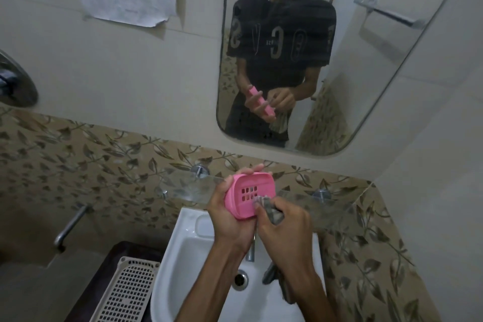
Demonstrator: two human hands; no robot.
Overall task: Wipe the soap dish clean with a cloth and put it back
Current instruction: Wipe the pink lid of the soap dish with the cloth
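A pink plastic soap dish (248,191) with a grid of drain holes is held tilted above the basin, its inside facing me. My left hand (230,217) grips it from the left and underneath, fingertips curled over its far rim. My right hand (283,225) holds a grey cloth (269,210) bunched between the fingers, and the cloth presses against the dish's lower right edge. The cloth's loose end hangs down below my right wrist over the basin.
A white wash basin (190,248) with its drain and tap lies under my hands. A glass shelf (326,206) on metal pegs runs along the leaf-patterned wall behind the dish. A mirror (366,73) hangs above. A perforated beige lid (125,293) lies at the lower left.
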